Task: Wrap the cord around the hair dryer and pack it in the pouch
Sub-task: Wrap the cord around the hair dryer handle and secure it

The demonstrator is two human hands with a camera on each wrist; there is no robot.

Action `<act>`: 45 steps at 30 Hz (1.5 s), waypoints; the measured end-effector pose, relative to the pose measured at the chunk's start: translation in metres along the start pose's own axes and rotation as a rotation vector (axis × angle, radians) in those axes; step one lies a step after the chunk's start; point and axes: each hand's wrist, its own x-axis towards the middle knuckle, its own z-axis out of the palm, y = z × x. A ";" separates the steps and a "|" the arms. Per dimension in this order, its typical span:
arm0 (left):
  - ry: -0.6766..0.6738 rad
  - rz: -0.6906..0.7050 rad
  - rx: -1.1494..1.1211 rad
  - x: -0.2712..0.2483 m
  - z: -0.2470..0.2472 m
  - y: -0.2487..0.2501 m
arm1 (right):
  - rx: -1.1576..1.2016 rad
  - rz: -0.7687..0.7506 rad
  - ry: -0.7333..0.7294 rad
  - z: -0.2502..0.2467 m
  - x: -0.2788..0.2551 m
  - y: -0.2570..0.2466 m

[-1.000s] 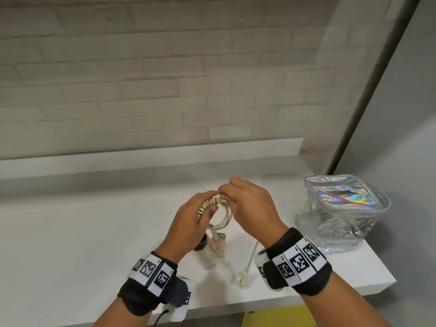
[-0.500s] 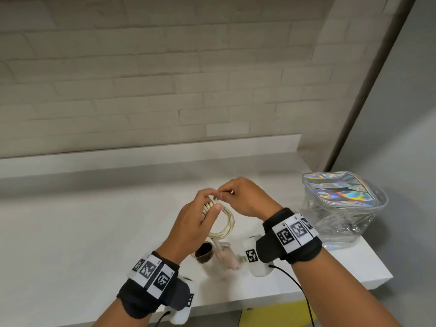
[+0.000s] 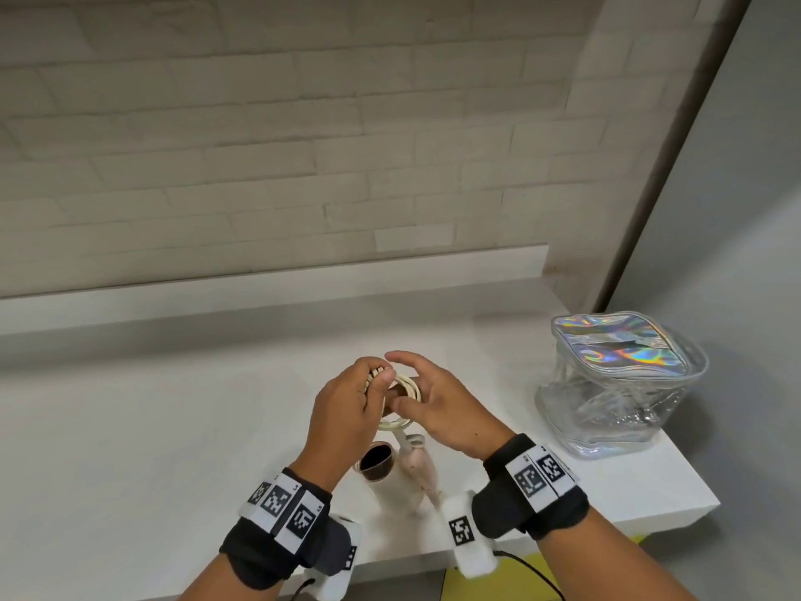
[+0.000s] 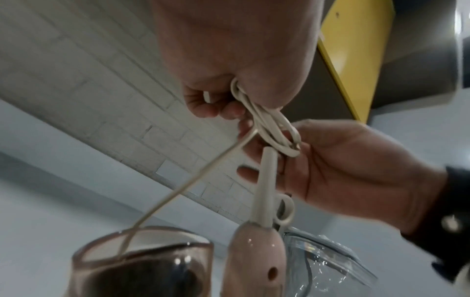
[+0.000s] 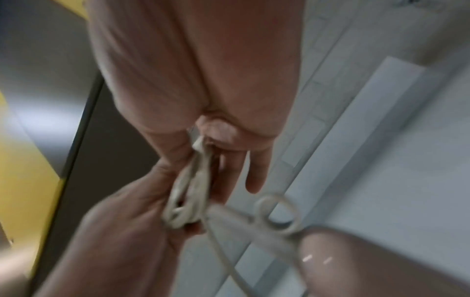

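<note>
A cream cord (image 3: 409,383) is gathered into a small coil above the white counter (image 3: 173,427). My left hand (image 3: 377,377) grips one side of the coil with curled fingers. My right hand (image 3: 401,383) pinches the other side under its thumb, the remaining fingers straight. In the right wrist view the coil (image 5: 188,193) runs from that thumb pinch down to the left hand (image 5: 122,221). The pink hair dryer (image 3: 418,466) with its brown nozzle (image 3: 377,464) hangs below the hands by the cord. The iridescent clear pouch (image 3: 620,383) stands to the right.
A low ledge (image 3: 260,288) and a brick wall back the counter. The counter's right end (image 3: 693,509) lies just past the pouch, beside a grey wall. Something yellow (image 3: 533,574) shows beneath the front edge.
The plug end that lay on the counter a second ago has been drawn up. My right hand has dropped from above the coil to its right side, fingers spread.
</note>
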 end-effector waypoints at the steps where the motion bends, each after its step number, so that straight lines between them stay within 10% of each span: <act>1: 0.007 0.003 0.041 0.000 0.001 0.002 | 0.034 0.004 0.035 0.001 0.001 0.000; 6: 0.007 0.028 0.134 0.002 0.001 0.008 | 0.314 0.061 0.106 0.005 0.005 -0.001; 10: -0.002 0.005 0.052 -0.005 -0.002 0.005 | 0.681 0.140 -0.170 -0.002 0.002 -0.001; 20: -0.009 0.095 -0.071 -0.010 0.000 0.004 | -0.075 -0.060 0.064 -0.004 -0.001 -0.010; 24: 0.093 0.146 0.041 -0.004 -0.001 0.000 | 0.036 -0.072 0.297 0.001 -0.008 -0.010; 34: 0.175 0.017 0.096 0.015 -0.016 -0.033 | 0.616 0.058 -0.104 0.002 -0.049 -0.031; 41: 0.124 -0.032 -0.034 0.015 -0.018 -0.035 | 0.244 0.207 0.146 -0.006 -0.058 -0.016; 45: 0.077 -0.139 -0.274 0.014 -0.022 -0.027 | -0.202 0.052 0.326 -0.012 -0.052 -0.006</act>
